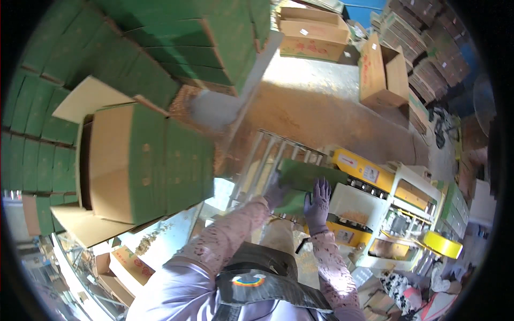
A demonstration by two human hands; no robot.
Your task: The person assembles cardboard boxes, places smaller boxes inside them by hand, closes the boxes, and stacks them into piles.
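A green carton [305, 172] lies on a roller conveyor in front of me, its top flaps folded down. My right hand [318, 202], in a purple glove, rests on the carton's near right part with fingers stretched out flat. At the carton's left end is my left hand [276, 193], also gloved; its fingers are smeared and partly lost in shadow. Just right of the carton, a carton-sealing machine [383, 184] has yellow side rails, a pale plate and a white frame. A roll of yellow tape [443, 244] sits at its right side.
Green cartons are stacked high at the left, and an open-flapped carton [110, 163] lies sideways there. Open brown boxes [313, 35] stand at the far side near bundles of flattened cardboard [428, 77]. Bare conveyor rollers [257, 160] extend left of the green carton.
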